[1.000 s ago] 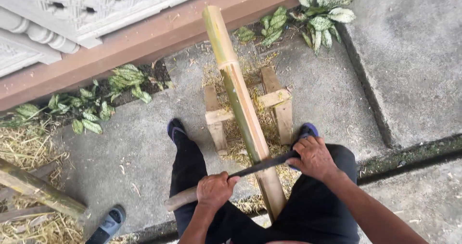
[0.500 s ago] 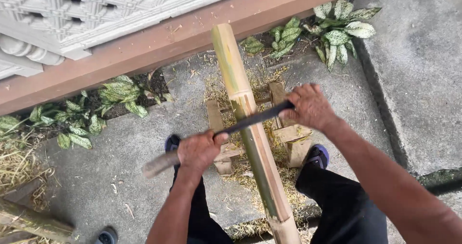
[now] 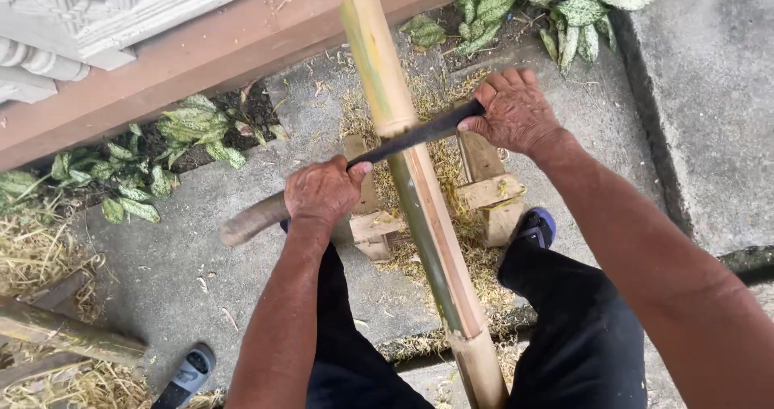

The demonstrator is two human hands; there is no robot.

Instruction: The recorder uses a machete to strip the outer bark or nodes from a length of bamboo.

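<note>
Both hands clamp a long dark blade (image 3: pixel 403 141) laid across a smooth bamboo pole (image 3: pixel 411 183) at frame centre: left hand (image 3: pixel 322 191) on its curved handle, right hand (image 3: pixel 516 110) at its tip. The pole, green-skinned with a pale shaved strip, rests on a rough wooden stand (image 3: pixel 484 191) over straw-littered concrete.

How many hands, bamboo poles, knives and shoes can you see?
Hands: 2, left hand and right hand
Bamboo poles: 2, big pole, pole lying at left
Knives: 1, long blade
Shoes: 2, blue shoe, sandal
Total: 7
</note>
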